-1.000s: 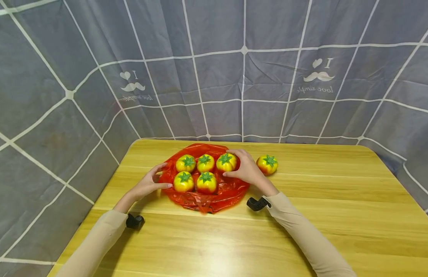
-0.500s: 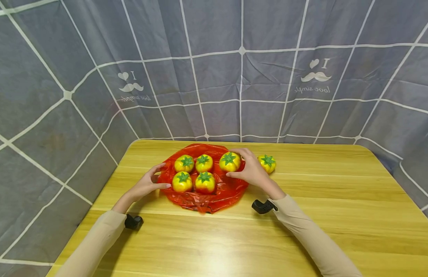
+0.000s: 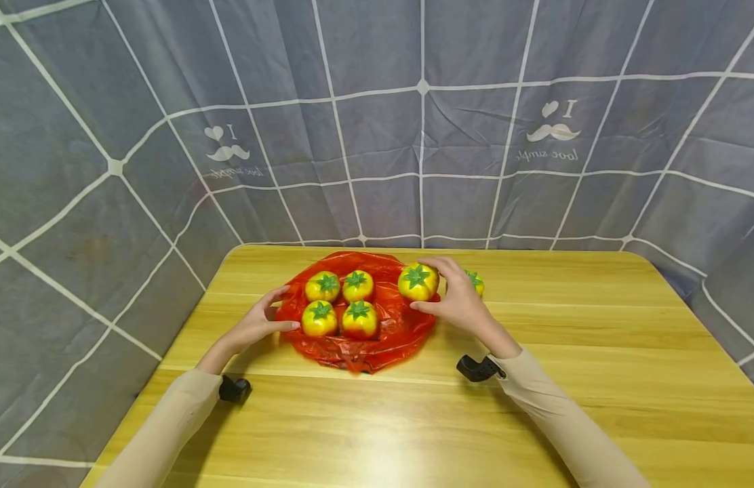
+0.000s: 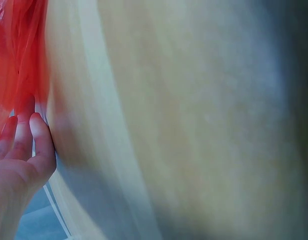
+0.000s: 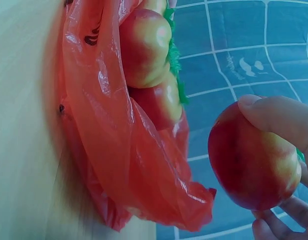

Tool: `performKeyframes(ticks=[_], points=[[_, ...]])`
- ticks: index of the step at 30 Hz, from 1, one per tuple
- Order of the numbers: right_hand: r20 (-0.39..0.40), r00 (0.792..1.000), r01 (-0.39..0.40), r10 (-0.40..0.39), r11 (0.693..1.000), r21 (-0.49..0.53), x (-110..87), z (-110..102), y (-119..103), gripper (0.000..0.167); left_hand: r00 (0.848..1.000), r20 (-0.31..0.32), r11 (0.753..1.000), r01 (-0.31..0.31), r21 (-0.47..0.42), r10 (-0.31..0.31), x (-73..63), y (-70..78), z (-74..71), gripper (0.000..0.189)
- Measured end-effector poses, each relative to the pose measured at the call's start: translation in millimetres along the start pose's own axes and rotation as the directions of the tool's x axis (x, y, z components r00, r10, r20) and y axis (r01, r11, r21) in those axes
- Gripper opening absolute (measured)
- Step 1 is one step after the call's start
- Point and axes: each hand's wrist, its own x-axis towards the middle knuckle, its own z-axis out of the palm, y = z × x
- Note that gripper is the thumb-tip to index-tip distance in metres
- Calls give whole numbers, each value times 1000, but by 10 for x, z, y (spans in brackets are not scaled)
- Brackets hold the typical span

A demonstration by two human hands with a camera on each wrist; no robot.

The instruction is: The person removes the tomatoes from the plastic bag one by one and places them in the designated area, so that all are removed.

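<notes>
In the head view, a red plastic bag (image 3: 392, 349) lies spread on the table, with several yellow-red tomatoes (image 3: 322, 287) in it, each topped by a green star-shaped calyx. My right hand (image 3: 459, 298) holds another tomato (image 3: 418, 282) between thumb and fingers, over the bag's right side. The right wrist view shows this held tomato (image 5: 253, 157) apart from the bag and its red underside. My left hand (image 3: 260, 322) is at the bag's left edge, fingers and thumb spread apart. In the left wrist view, its fingertips touch the red plastic (image 4: 24, 55).
One more tomato (image 3: 475, 281) sits on the table to the right of the bag, mostly hidden behind my right hand. The wooden table (image 3: 328, 434) ends at a grey curtain (image 3: 377, 149) with white lines, which hangs behind it and at the left.
My right hand has lifted a tomato from the others and carried it to the right; it now covers most of the tomato outside the bag. My left hand has stayed at the bag's edge.
</notes>
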Motion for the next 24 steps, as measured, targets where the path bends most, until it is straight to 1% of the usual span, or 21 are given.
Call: performKeyframes(ticks=[5, 10, 20, 24], points=[[-53, 998, 22, -21, 1000, 17, -65, -74, 0, 76, 1000, -2, 1000, 4, 10, -4, 3, 7, -2, 84], [-100, 995, 22, -20, 1000, 18, -124, -156, 57, 76, 1000, 2, 1000, -2, 12, 2, 3, 7, 3, 84], [-173, 985, 23, -25, 1000, -14, -241, -345, 137, 76, 1000, 2, 1000, 5, 8, -5, 7, -12, 4, 83], [-202, 978, 44, -53, 998, -50, -292, -393, 190, 77, 1000, 1, 1000, 2, 18, -2, 2, -8, 2, 82]])
